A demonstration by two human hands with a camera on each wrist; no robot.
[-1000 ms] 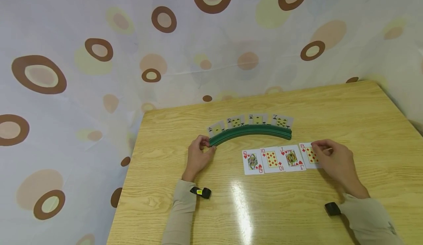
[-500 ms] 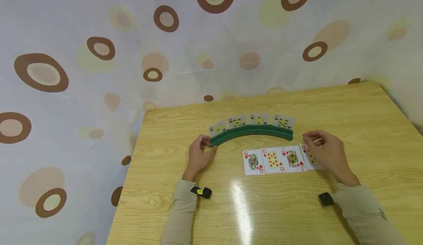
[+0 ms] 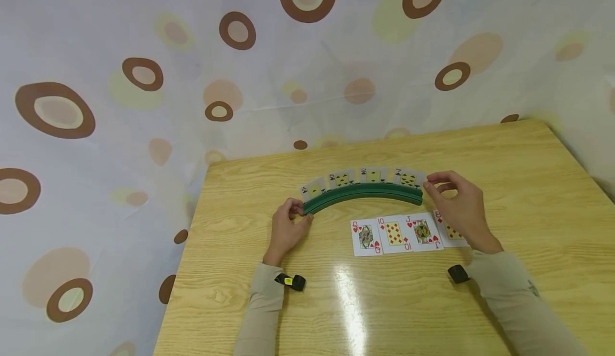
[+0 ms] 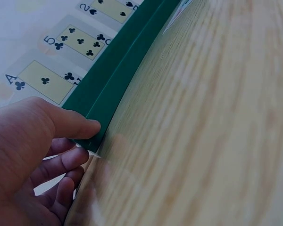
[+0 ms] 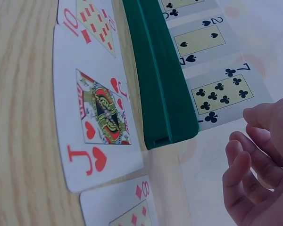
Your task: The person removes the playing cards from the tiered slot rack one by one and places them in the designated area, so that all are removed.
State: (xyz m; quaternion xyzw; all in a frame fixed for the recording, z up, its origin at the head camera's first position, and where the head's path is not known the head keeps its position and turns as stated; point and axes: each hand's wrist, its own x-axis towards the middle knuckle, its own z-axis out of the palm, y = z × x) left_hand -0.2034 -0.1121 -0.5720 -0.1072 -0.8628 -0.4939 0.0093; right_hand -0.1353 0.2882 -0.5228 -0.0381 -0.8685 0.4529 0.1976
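Observation:
At the left end of a curved green card holder (image 3: 362,190) my left hand (image 3: 288,230) grips it. In the left wrist view the thumb (image 4: 80,126) lies on its front face, with fingers bent behind the end. The holder carries the ace of clubs (image 4: 45,81), the five of clubs (image 4: 80,41), the two of spades (image 3: 373,175) and the seven of clubs (image 5: 221,94). My right hand (image 3: 458,206) is at the seven's outer edge, fingers loosely bent. In the right wrist view its thumb tip meets that edge; no finger shows behind the card.
In front of the holder lie the queen of hearts (image 3: 366,237), ten of diamonds (image 3: 394,234), jack of hearts (image 3: 424,231) and eight of diamonds (image 3: 449,233), partly hidden by my right hand. A patterned curtain (image 3: 269,78) hangs behind the wooden table (image 3: 317,313).
From over the eight of diamonds, my right hand has moved forward and left to the seven of clubs. The left hand keeps its grip on the card holder.

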